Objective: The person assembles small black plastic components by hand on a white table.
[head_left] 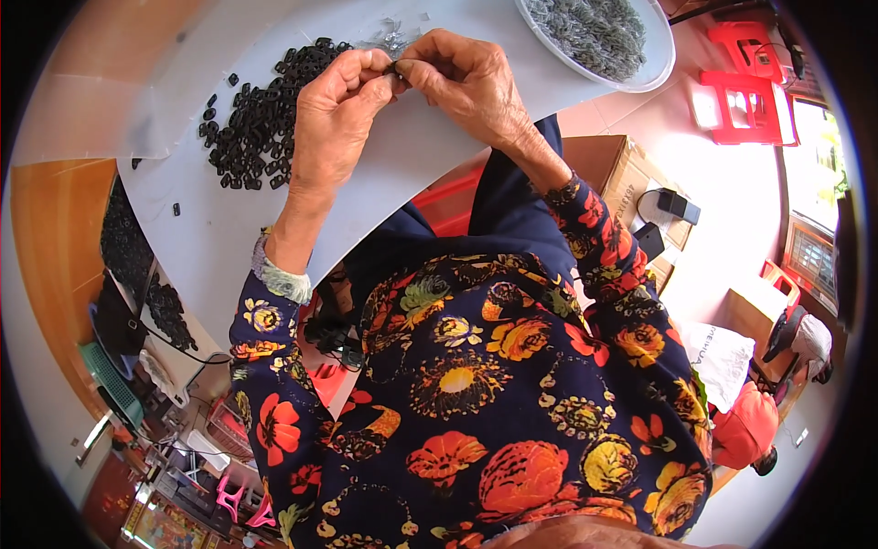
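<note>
My left hand (337, 119) and my right hand (468, 87) meet above the white table (393, 169), thumbs and fingertips pinched together. Between them is a small black plastic piece (393, 69), mostly covered by the fingers. Close to my left hand spreads a heap of small black plastic pieces (261, 128), some showing a hole in the middle. Just beyond the fingertips lie a few small clear, shiny pieces (391, 37). A round white basin (663, 69) stands to the right of my right hand, full of small greyish see-through pieces (590, 37).
To the right of my legs is a cardboard box (594, 165) with dark devices on it. Red plastic stools (745, 105) stand farther right. A person in a red top (748, 425) is at the lower right. More black pieces (128, 238) lie on a surface at the left.
</note>
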A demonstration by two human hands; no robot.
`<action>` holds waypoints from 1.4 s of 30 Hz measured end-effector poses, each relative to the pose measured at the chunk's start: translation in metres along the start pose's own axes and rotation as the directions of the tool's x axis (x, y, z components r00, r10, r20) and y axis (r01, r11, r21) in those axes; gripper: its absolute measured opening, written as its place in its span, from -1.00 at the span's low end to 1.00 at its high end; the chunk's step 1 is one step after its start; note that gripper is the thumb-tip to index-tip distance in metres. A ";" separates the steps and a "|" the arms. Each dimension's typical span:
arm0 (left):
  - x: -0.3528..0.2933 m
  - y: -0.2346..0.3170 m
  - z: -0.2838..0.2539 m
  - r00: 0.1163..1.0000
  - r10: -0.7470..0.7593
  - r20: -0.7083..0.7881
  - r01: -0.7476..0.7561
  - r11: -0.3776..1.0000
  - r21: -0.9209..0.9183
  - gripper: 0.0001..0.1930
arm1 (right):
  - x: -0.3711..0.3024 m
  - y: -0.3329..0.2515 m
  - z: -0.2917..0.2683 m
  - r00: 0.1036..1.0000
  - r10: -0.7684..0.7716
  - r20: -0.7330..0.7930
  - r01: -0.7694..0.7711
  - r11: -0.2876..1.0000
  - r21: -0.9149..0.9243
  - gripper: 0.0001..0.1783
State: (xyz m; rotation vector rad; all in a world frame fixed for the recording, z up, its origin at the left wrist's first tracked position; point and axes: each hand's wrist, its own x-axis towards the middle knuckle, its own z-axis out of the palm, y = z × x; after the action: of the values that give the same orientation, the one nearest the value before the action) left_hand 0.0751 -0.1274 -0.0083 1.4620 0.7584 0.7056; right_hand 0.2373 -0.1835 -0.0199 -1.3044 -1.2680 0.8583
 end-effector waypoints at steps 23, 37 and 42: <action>-0.020 -0.021 0.007 0.998 -0.030 -0.062 0.009 0.951 -0.308 -0.87 | 0.017 -0.011 -0.016 0.997 -0.062 -0.040 0.049 0.961 -0.271 -0.82; -0.019 -0.019 0.016 0.999 0.033 -0.022 -0.035 0.995 -0.098 -0.90 | 0.113 0.009 -0.029 0.788 -0.204 0.581 0.614 0.346 -0.710 -0.81; -0.019 -0.019 0.016 0.999 0.027 -0.025 -0.029 0.995 -0.099 -0.91 | 0.117 -0.001 -0.030 0.797 -0.209 0.567 0.576 0.545 -0.609 -0.79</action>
State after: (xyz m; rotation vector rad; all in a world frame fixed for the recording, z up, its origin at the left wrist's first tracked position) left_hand 0.0757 -0.1520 -0.0271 1.3779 0.7121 0.7731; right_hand 0.2867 -0.0759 0.0065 -1.3673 -2.3782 0.2289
